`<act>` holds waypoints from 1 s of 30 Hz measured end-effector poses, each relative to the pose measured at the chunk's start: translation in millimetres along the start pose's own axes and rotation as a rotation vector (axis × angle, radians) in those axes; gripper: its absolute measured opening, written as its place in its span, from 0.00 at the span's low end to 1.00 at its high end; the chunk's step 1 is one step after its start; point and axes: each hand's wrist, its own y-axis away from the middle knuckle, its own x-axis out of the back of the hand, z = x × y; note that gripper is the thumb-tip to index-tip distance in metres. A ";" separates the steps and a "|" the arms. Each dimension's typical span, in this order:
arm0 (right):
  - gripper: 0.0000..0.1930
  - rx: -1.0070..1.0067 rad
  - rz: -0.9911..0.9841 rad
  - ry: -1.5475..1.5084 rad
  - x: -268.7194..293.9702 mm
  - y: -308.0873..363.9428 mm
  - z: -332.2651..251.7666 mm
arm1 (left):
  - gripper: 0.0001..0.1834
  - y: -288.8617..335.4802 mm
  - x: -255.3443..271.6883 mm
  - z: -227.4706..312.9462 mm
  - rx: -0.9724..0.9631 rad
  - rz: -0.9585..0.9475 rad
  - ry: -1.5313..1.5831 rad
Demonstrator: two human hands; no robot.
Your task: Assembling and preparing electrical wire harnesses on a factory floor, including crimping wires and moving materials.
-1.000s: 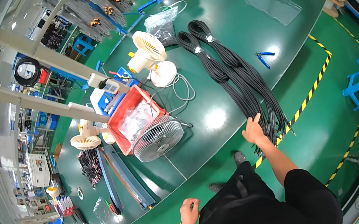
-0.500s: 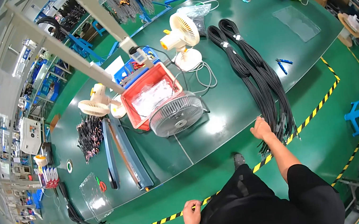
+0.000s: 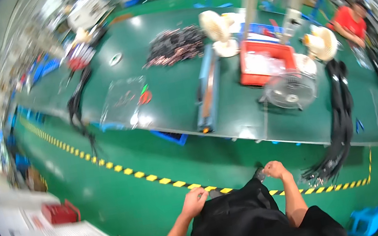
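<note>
My left hand (image 3: 195, 202) hangs low in front of my body, fingers curled, with nothing visible in it. My right hand (image 3: 275, 170) is just beyond my dark clothing, below the table's near edge; its fingers are curled in too and no object shows in them. To the right of it, long black cables (image 3: 341, 114) lie in bundles on the green table (image 3: 170, 96), their loose ends drooping over the edge. Neither hand touches the cables or the table.
On the table are a red bin (image 3: 256, 75), a grey desk fan (image 3: 290, 91), cream fans (image 3: 214, 26), a long blue tray (image 3: 206, 97), red scissors (image 3: 145, 97) and a pile of short cables (image 3: 174, 46). Striped floor tape (image 3: 164, 180) runs along the near side. A person in red (image 3: 350, 23) sits far right.
My view has swung left, so the table's things sit farther right. My right hand has moved away from the cable ends to in front of my body. My left hand stays low, still curled.
</note>
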 end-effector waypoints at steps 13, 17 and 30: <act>0.19 0.375 -0.180 0.276 -117.6 -96.7 -217.9 | 0.07 18.3 122.5 -94.2 0.142 0.186 0.135; 0.21 0.551 -0.253 0.174 -189.1 -157.6 -326.1 | 0.07 16.1 179.8 -140.5 0.222 0.300 0.174; 0.27 -0.178 -0.277 -0.061 -280.5 -334.3 -624.0 | 0.08 -43.3 399.7 -238.5 0.518 0.403 0.175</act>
